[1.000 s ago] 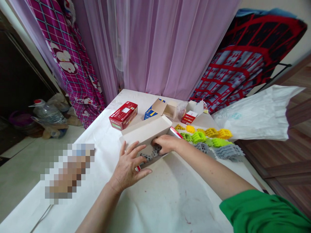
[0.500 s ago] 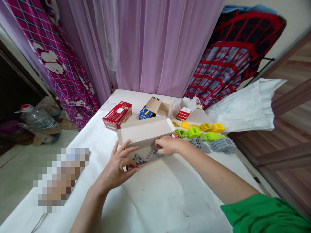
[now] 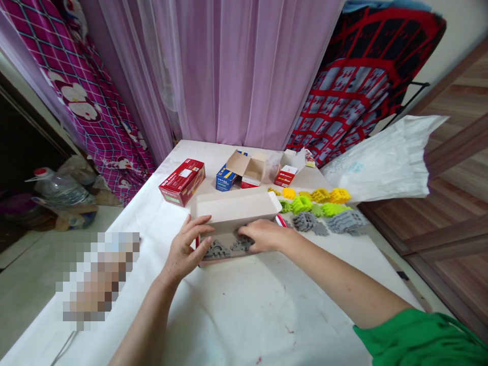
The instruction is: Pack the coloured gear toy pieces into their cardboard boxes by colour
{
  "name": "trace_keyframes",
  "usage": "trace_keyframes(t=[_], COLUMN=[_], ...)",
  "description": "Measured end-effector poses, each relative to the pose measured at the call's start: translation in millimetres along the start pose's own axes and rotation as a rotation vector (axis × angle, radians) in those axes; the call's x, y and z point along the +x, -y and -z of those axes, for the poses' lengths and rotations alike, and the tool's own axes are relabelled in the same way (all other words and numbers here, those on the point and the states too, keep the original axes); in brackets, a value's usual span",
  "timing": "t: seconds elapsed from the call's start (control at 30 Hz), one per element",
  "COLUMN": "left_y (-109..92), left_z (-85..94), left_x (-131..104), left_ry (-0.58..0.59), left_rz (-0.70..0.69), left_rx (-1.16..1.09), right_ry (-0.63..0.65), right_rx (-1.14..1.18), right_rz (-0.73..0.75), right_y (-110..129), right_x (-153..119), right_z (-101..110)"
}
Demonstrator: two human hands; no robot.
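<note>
An open box with a white inside and red edges lies in front of me, its lid raised at the back. Dark grey interlocking pieces lie inside it. My left hand rests at the box's left end, fingers apart, thumb over the front edge. My right hand reaches into the right part, its fingers bent against another grey piece; the fingertips are partly hidden. Right of the box are rows of yellow pieces, lime green pieces and grey pieces.
A closed red box stands at the back left of the white table. Behind are a blue box and an open red and white box. A white bag lies at the right edge. A blurred patch covers something at left.
My left hand has shifted slightly left and its thumb has lifted. My right hand has moved a little left and lower inside the box. The view has shifted slightly.
</note>
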State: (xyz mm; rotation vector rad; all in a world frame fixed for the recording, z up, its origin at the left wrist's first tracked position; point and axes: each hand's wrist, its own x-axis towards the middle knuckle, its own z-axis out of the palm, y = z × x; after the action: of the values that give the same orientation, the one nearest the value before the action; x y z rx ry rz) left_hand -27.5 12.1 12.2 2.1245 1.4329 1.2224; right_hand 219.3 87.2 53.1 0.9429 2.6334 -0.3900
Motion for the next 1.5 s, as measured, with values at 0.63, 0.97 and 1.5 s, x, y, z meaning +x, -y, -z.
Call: trace_keyframes(t=[0.63,0.97,1.5], left_y=[1.0,3.8,1.7], left_z=[7.0,2.7,-8.7], left_x=[16.4,12.6,3.0], left_ry=[0.313,0.28,0.118], left_rz=[-0.053,-0.018,0.01], left_rx=[0.146,0.11,-0.074], right_ry=[0.15,0.147,-0.017], right_rx=[-0.119,-0.072,-0.067], right_rz=[-0.277,-0.237,0.091], right_y=[-5.1,-7.9,54.6], right_x=[-37.1,-36.5,28.7], right_z=[4.9,9.4,10.1])
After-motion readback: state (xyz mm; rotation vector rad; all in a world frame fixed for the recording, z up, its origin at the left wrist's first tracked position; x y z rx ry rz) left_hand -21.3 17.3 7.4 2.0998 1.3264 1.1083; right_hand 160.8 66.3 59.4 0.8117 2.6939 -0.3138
